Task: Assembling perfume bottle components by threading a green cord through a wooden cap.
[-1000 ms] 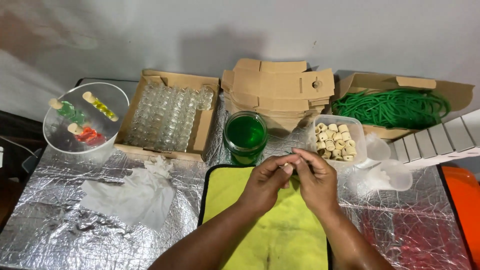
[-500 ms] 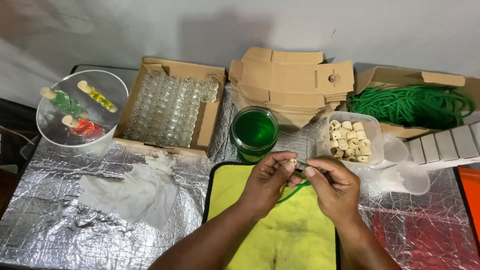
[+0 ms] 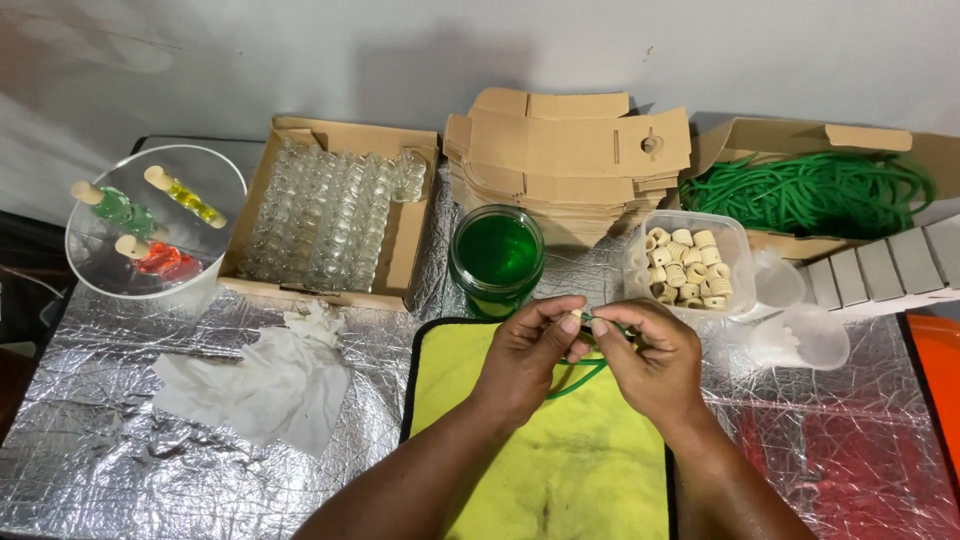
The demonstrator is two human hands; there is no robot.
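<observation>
Green jar (image 3: 497, 255) and cork tub (image 3: 688, 262) seemingly crowd the hands (image 3: 590, 355) ahead.

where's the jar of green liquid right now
In the head view, the round glass jar of green liquid stands at table centre, just beyond the yellow cloth, between the cardboard box of small glass bottles and the clear tub of pale corks.

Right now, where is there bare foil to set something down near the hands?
Bare foil table lies at the near left, below the crumpled white tissue. The lower half of the yellow cloth is free too. Crowded: the back row, from the clear bowl and box of glass vials to the green jar and cork tub.
</observation>
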